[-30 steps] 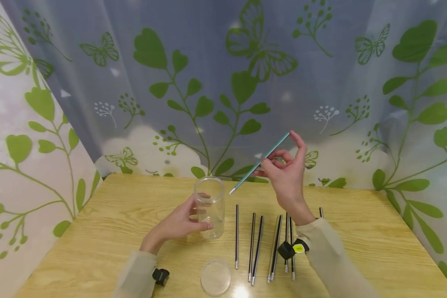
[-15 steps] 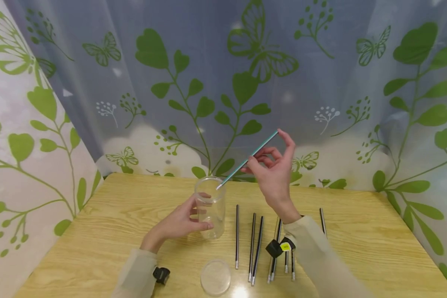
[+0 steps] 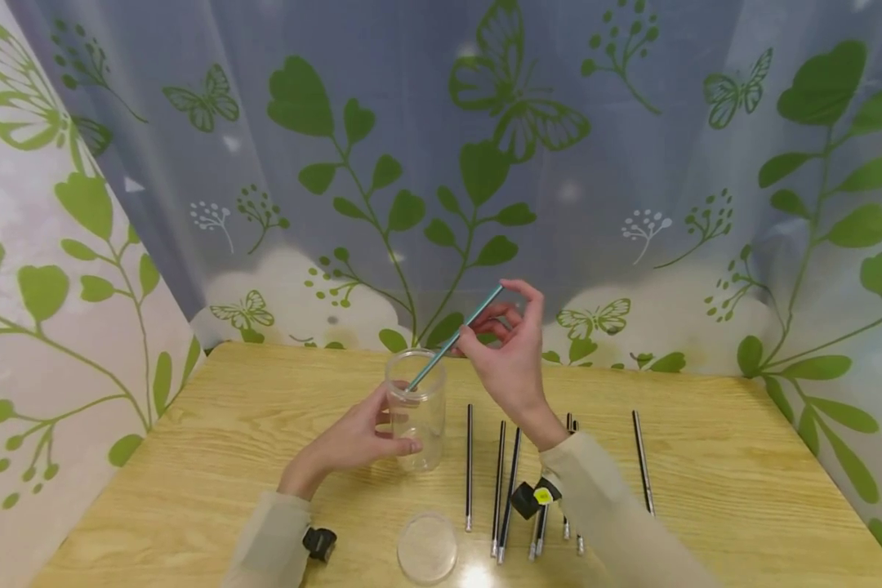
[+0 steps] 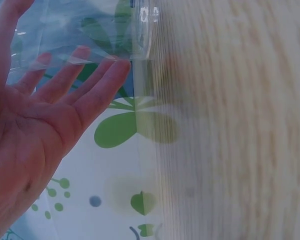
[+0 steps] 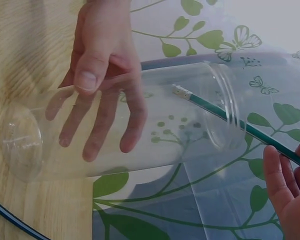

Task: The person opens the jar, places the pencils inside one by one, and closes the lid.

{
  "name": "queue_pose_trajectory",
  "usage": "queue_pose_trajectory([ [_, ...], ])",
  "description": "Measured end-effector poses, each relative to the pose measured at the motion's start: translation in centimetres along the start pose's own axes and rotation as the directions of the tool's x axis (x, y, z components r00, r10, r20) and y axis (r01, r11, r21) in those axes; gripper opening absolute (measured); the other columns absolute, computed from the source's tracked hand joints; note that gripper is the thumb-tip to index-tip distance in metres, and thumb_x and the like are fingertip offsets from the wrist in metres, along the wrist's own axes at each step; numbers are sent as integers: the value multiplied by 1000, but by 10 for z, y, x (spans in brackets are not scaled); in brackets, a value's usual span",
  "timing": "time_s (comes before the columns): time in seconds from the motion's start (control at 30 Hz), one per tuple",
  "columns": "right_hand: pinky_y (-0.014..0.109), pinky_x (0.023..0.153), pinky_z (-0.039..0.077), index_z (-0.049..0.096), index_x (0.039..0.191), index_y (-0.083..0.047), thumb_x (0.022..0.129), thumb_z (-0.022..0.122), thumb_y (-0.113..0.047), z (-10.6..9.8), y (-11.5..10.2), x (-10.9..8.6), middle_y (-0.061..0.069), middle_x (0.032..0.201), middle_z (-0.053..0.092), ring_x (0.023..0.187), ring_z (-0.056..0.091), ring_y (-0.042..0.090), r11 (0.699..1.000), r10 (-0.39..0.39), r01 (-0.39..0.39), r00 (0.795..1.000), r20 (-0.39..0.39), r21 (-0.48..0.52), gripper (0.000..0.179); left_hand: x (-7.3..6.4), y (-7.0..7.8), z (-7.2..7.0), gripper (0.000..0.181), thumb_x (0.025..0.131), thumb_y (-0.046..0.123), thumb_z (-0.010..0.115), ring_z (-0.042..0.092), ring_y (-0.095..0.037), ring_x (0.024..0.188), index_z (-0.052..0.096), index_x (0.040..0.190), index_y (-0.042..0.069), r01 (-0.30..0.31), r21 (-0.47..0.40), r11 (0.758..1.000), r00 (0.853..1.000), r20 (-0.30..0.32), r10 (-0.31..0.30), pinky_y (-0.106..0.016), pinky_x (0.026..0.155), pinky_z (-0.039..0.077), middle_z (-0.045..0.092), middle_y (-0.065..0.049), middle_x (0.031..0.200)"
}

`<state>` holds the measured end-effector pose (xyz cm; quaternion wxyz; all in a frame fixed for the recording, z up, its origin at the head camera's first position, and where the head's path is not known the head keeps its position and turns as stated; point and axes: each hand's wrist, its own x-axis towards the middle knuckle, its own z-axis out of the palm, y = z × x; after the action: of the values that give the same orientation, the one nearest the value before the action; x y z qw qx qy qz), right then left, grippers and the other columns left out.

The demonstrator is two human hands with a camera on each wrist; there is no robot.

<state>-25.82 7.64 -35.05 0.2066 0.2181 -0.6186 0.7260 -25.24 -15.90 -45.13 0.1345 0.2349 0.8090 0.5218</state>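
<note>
**Pinches a green pencil point(image 3: 441, 354) high, angled eraser-down into a clear jar point(image 3: 428, 425)**

Holds the green pencil in the right hand point(image 3: 514, 351), above the far middle of the tabletop point(image 3: 154, 490), slanting down to the left with the eraser end point(image 5: 181, 92) inside the jar's mouth. Pinches the shaft between thumb and fingers, index bent against the upper end. Looks light and stiff, easy to steer from so high a hold, but smooth enough to roll under a loose pinch. Best gripped along the upper half, away from the rim, with one finger on top to set the slant. Seems sturdy outside, perhaps with a lead prone to cracking in a fall.

Holds the clear jar in the left hand point(image 3: 353, 437), upright or nearly so, with the thumb on the near side and the other fingers slightly spread behind, visible through the wall. Seems thin-walled, light and rather slippery; cannot tell for certain between plastic and glass. Best held around the middle of the body, firmly but without squeezing. Cannot tell about contact between base and tabletop.

Shows a round lid point(image 3: 427, 549) nearer than the jar, probably easiest to lift by the edge. Shows several dark pencils point(image 3: 469, 467) to the right, some partly covered by the right arm. Likely just as light and stiff, and best taken mid-shaft.
</note>
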Motion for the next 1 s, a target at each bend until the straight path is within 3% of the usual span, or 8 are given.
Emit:
queue_pose_trajectory([
  [0.47, 46, 65, 66, 45, 130, -4, 88, 64, 14, 6, 10, -8, 21, 94, 63, 72, 70, 15, 995, 48, -44, 998, 50, -90, 50, 0, -1, 0, 81, 89, 26, 82, 50, -43, 139, 34, 153, 18, 4, -5, 1000, 1000, -4, -4, -55, 110, 52, 49, -16, 150],
  [0.6, 38, 67, 67, 51, 124, -3, 89, 66, 11, 6, 13, -9, 24, 92, 66, 70, 71, 15, 987, 59, -47, 995, 75, -155, 41, 0, -2, 0, 77, 89, 25, 81, 53, -42, 137, 35, 151, 21, -7, -16, 1000, 1000, 6, 7, -54, 108, 54, 48, -19, 149],
  [0.8, 26, 68, 63, 60, 111, -5, 90, 71, 2, 5, 17, -12, 20, 89, 71, 74, 70, 23, 967, 105, -76, 989, 106, -244, 24, -1, 0, 0, 75, 89, 26, 82, 55, -42, 134, 37, 149, 26, -6, -31, 999, 1000, 19, 7, -51, 106, 55, 49, -21, 149],
  [1.0, 24, 73, 63, 68, 100, -7, 92, 75, -7, 4, 19, -14, 13, 92, 73, 86, 71, 27, 950, 140, -99, 983, 119, -298, 10, -1, 2, 0, 76, 89, 26, 82, 55, -41, 135, 37, 149, 27, 11, -41, 999, 1000, 21, -10, -51, 108, 54, 50, -19, 150],
])
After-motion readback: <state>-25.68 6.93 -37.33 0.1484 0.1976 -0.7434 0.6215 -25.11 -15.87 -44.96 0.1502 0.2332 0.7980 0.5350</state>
